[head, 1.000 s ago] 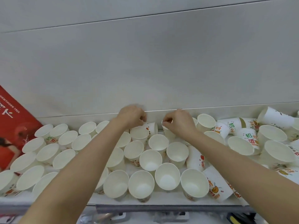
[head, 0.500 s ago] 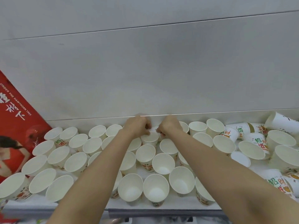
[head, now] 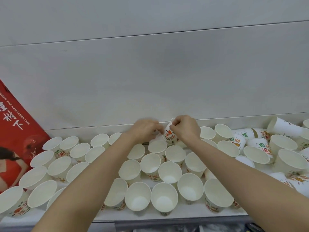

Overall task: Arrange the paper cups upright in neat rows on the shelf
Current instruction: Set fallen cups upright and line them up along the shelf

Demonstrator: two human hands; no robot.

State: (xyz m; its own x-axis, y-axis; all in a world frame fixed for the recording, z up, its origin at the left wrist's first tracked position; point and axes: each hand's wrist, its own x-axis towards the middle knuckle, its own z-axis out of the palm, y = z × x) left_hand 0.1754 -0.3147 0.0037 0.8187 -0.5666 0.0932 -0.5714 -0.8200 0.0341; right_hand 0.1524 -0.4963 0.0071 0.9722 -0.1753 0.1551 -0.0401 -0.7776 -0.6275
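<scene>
My right hand (head: 186,129) pinches a printed cup (head: 169,133) at the shelf's (head: 167,216) back edge, near its middle, fingers curled round the rim, the cup tilted with its mouth up and away from me; my left hand (head: 145,130) is blurred beside it, fingers curled toward the cup's base, and I cannot tell whether they grip it or only touch. Step in hand, as I judge it: seat this cup upright in the back row; to do it well I should level the mouth first, lower the base into the gap by the back edge, keep the pinch light so the paper wall does not crease, and keep my forearms high, since they pass over the standing cups (head: 169,172) in the middle rows; a brush there would probably topple several. Surface: a white shelf, rows of upright cups from the left end to the middle; toward the right end, fallen cups (head: 282,125) lie on their sides, unsorted. Room: a grey panelled wall (head: 150,72) rises behind the back edge; a red poster (head: 15,131) leans at the left end.
</scene>
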